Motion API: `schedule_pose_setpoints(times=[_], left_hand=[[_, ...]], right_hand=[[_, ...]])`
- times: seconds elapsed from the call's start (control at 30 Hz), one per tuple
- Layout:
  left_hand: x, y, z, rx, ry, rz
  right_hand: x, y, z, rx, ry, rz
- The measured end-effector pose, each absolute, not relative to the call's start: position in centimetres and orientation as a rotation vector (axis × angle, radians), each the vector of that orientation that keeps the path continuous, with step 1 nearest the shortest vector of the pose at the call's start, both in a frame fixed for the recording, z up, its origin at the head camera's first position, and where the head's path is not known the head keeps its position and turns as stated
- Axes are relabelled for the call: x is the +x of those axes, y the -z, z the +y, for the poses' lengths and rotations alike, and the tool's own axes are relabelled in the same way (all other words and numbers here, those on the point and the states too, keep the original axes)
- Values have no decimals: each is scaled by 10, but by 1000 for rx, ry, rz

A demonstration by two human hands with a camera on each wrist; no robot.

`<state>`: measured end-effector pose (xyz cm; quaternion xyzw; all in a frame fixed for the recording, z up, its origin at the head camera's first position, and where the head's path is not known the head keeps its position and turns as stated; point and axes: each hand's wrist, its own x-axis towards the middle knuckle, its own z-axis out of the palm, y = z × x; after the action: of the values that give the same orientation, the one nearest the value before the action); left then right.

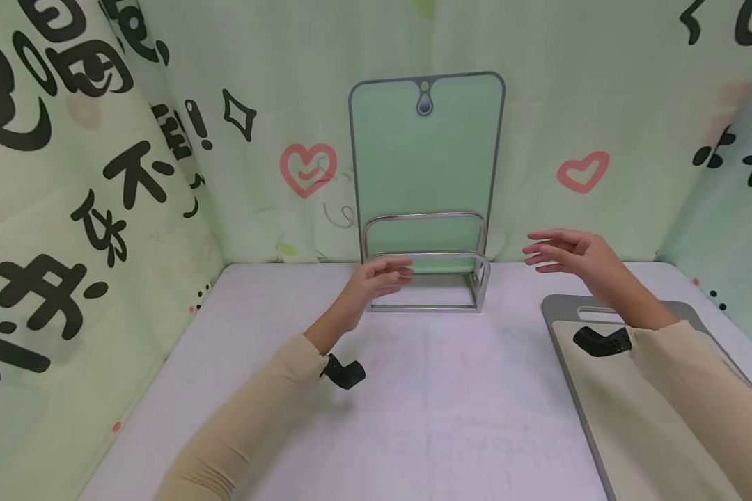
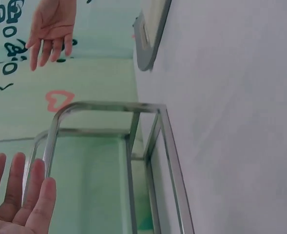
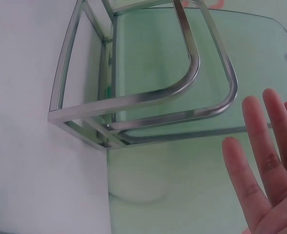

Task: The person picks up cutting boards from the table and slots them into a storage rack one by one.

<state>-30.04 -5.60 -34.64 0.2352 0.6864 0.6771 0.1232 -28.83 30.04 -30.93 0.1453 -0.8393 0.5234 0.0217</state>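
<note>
A pale green cutting board (image 1: 426,167) with a grey rim and a hanging hole stands upright at the metal rack (image 1: 423,308), behind its front arch. My left hand (image 1: 376,285) is in front of the rack's left side, fingers extended and holding nothing. In the left wrist view its fingers (image 2: 33,195) overlap the rack's frame; contact cannot be told. Off to the rack's right, my right hand (image 1: 570,256) hovers in the air, fingers loosely extended around nothing. The right wrist view shows its spread fingers (image 3: 260,151) beside the rack and board.
A second cutting board (image 1: 639,424), beige with a grey edge and a handle slot, lies flat at the right under my right forearm. The table has a white cover (image 1: 426,403). Printed pale green curtains (image 1: 257,195) enclose the back and sides.
</note>
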Motion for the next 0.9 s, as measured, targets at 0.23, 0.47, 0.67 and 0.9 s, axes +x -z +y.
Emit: schedule_pose_setpoints(times=[0.23,0.47,0.67,0.9], left_hand=[[-284,360,-21,632,-1929,1933],[-272,368,15,586,-1916,1905],[-264,376,41,523,-1918,1876],[-254,385,67,427,-1908,1802]], right_hand=[[-270,318,325,426,-1582,-2624],[-249,325,355,438,-1566,-2599],[-234,333,379,317,-1497,-2630],[-222,344,410,228,-1550,-2616]])
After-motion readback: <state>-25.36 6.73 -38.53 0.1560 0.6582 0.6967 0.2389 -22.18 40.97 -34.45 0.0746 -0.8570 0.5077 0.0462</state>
